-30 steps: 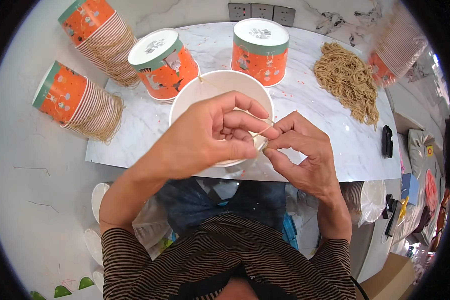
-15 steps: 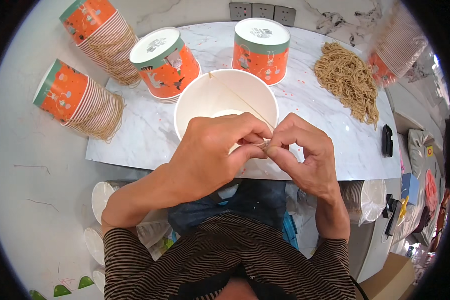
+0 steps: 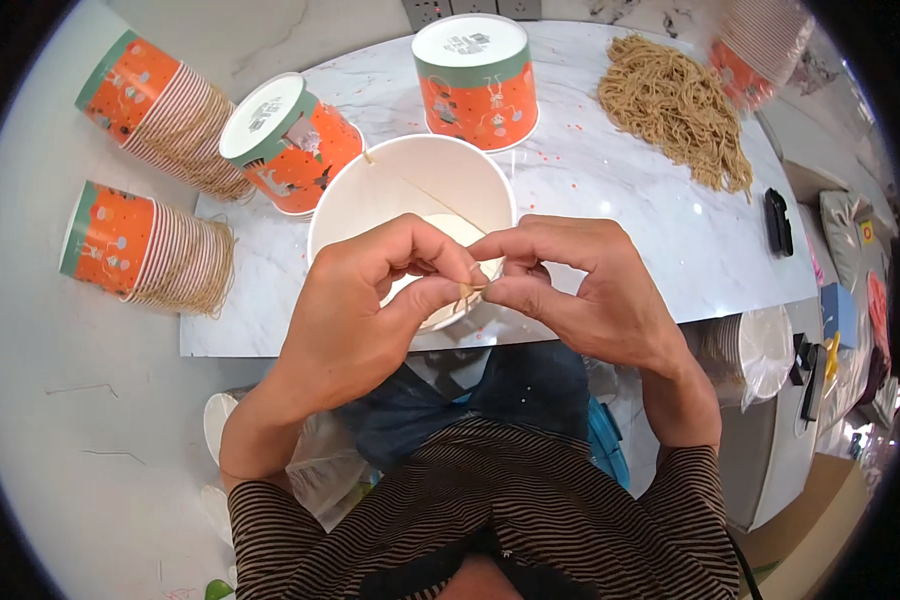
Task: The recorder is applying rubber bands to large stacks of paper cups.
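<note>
Seen from the head view, looking down on a white marble tabletop (image 3: 610, 215). Meeting at the near rim of an open white paper bucket (image 3: 370, 200), left hand (image 3: 365, 310) and right hand (image 3: 580, 290), thumbs and forefingers pressed together and pinching a short length of tan twine (image 3: 467, 293) between the two sets of fingertips; remaining fingers curling loosely inward. Running taut across the bucket's mouth from the far rim toward the pinch, a thin strand of the same twine. Standing just beyond the bucket, a lidded orange bucket (image 3: 478, 80), upright; leaning beside it to the left, a second lidded orange bucket (image 3: 288, 140), tilted with its lid facing the camera. Lying on their sides at the table's left edge, two nested stacks of orange cups (image 3: 160, 110), twine handles hanging from their rims. Lying well apart to the right, a loose heap of tan twine pieces (image 3: 675, 105); nearer the right edge, a small black object (image 3: 778, 222), too small for telling what.
</note>
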Action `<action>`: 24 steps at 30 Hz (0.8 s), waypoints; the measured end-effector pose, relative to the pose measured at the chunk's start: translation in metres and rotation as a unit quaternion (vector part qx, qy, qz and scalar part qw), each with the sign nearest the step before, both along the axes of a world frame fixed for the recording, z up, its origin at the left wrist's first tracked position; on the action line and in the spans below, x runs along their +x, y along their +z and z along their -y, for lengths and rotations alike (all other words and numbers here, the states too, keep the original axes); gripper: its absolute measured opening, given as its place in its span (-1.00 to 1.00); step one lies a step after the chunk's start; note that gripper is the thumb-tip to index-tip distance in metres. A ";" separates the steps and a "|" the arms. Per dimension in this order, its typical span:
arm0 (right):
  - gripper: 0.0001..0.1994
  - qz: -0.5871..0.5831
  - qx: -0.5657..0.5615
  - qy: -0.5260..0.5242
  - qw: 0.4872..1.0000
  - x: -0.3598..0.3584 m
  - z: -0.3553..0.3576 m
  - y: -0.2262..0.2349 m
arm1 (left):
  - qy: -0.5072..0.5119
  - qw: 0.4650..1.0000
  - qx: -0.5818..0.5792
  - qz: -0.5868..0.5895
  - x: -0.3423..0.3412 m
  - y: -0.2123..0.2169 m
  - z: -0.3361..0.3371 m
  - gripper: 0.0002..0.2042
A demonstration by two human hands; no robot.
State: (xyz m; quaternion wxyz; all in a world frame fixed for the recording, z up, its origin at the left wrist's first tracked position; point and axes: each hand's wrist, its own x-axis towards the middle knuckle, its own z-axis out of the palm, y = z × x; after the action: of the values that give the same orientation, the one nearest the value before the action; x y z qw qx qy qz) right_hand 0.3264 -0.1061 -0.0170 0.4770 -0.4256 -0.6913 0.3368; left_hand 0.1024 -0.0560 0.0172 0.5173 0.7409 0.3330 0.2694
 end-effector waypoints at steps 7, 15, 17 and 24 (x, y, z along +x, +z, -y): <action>-0.85 -0.031 -0.055 0.010 0.998 -0.001 0.001 -0.001 | 0.006 0.999 0.028 0.017 -0.001 -0.003 0.002 -0.91; -0.92 -0.057 -0.043 -0.002 0.997 -0.004 0.003 -0.002 | 0.010 0.995 0.096 0.033 0.003 -0.005 0.004 -0.90; -0.93 -0.057 -0.013 -0.003 0.998 -0.004 0.004 -0.007 | 0.021 0.997 0.065 0.031 0.005 -0.001 0.007 -0.89; -0.95 -0.045 0.056 -0.031 0.997 -0.011 0.004 -0.017 | 0.052 0.992 0.118 0.005 0.005 -0.006 0.006 -0.88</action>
State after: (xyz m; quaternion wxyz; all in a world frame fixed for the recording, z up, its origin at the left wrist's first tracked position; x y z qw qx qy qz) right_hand 0.3155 -0.1106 -0.0339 0.5405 -0.4042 -0.6735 0.3014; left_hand 0.1071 -0.0621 0.0110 0.4134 0.7772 0.3344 0.3364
